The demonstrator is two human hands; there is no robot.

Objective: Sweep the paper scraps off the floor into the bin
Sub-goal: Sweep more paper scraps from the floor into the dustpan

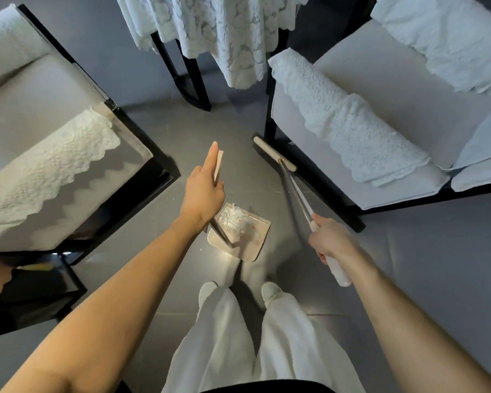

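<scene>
A beige long-handled dustpan [250,239] stands on the grey floor just ahead of my feet, holding a heap of white paper scraps [234,218]. My left hand [203,188] holds the top of the dustpan's handle, with the forefinger stretched along it. My right hand [330,241] grips the white grip of a broom whose metal pole [294,188] slopes down to its beige head [272,153], which rests on the floor beside the right armchair's black leg. No bin is in view.
A grey armchair with a lace cover [48,154] stands on the left and another [380,129] on the right. A table with a hanging lace cloth [224,38] and black legs is ahead. A dark low stand [31,290] is at lower left.
</scene>
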